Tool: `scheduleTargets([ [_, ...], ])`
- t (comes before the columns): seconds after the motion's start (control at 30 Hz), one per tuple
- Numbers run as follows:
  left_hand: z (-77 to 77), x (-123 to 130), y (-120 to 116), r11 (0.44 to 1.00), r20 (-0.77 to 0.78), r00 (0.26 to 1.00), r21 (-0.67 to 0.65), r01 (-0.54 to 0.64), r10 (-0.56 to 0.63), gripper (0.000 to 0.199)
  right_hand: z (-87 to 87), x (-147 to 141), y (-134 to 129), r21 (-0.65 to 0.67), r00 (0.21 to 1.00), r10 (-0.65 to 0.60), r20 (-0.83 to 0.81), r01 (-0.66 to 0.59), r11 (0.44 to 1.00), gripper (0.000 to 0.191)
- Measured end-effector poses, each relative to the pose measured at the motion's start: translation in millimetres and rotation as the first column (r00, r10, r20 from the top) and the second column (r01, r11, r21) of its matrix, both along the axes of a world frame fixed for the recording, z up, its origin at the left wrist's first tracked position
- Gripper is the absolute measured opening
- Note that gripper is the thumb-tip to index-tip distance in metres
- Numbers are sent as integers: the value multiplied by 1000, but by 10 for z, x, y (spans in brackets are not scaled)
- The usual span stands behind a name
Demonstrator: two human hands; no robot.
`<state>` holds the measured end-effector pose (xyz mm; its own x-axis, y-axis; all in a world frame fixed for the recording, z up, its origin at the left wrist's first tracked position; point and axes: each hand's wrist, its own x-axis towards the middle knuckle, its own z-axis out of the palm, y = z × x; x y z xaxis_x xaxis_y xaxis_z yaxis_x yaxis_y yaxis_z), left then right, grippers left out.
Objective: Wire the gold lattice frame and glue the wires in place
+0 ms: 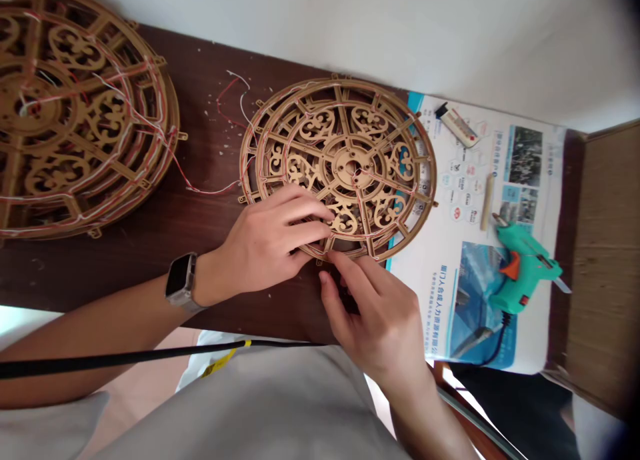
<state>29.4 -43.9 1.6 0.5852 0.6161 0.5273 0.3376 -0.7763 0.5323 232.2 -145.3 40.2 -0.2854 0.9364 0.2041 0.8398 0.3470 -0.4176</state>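
A round gold-brown openwork frame (353, 170) with scroll patterns lies on top of a stack of similar frames. Thin red and white wires run along its rings and spokes. My left hand (273, 240) grips its near side, fingers reaching over the rings and thumb low at the rim. Beside it, my right hand (377, 307) is at the near rim with other fingers curled under. Its index fingertip touches the edge and the thumb is just below; what lies between them is hidden. Loose red and white wire (215, 191) trails off the stack's left side.
Another stack of wired round frames (107, 113) stands left on the dark table (210, 260). At right, a printed sheet (435, 260) carries a teal glue gun (525, 263), a glue stick (487, 203) and a small box-like item (457, 125). A cardboard box (605, 260) borders the right side.
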Motion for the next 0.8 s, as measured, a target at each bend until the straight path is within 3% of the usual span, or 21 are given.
scheduleTargets([
  [0.17, 1, -5, -13, 1000, 0, 1000, -13, -12, 12, 28, 87, 104, 86, 9, 997, 53, -50, -53, 999, 24],
  [0.4, 44, -9, -3, 1000, 37, 999, -15, -21, 22, 29, 406, 592, 418, 165, 996, -94, -4, 93, 982, 21],
  [0.5, 71, -11, 5, 999, 54, 998, -29, -22, 24, 29, 478, 701, 573, 200, 1000, -21, 21, 16, 980, 21],
  [0.63, 84, -10, 1, 999, 67, 998, -50, -14, 18, 30, 408, 582, 732, 174, 985, 168, 39, -172, 970, 12],
  [0.7, 88, -6, -3, 998, 63, 998, -57, -19, 22, 27, 325, 462, 774, 107, 983, 183, -3, -182, 978, 6],
  [0.8, 98, 2, -9, 997, 51, 998, -66, -25, 29, 24, 204, 320, 789, 3, 986, 125, -109, -126, 992, 15],
])
